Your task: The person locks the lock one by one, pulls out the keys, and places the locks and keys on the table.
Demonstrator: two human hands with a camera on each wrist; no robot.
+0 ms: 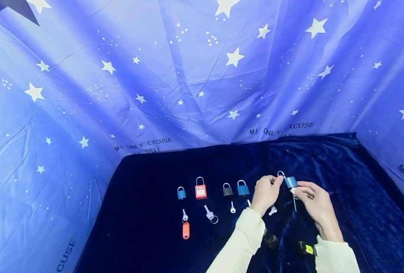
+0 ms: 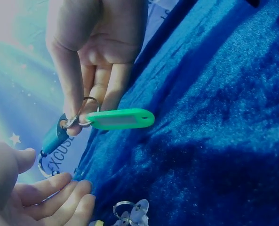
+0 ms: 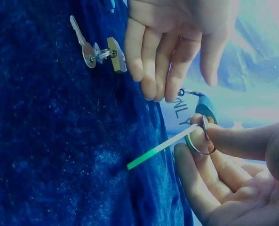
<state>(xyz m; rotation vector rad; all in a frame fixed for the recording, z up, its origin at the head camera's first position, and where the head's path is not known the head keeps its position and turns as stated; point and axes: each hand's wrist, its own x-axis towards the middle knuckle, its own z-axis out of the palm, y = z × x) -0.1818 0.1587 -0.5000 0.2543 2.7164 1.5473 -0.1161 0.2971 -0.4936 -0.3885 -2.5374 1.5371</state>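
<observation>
My right hand pinches a key seated in the bottom of a blue padlock, which it holds up over the dark cloth. From the key's ring hangs a green tag. The padlock's shackle stands out to one side, its free end showing in the right wrist view. My left hand is at the shackle, thumb apart from the loosely extended fingers. Beneath the left hand, a small bunch of keys lies on the cloth.
To the left stand a small blue padlock, a red padlock, a black padlock and a larger blue padlock. Keys lie before them, one with a red tag. A star-printed curtain rises behind the dark cloth.
</observation>
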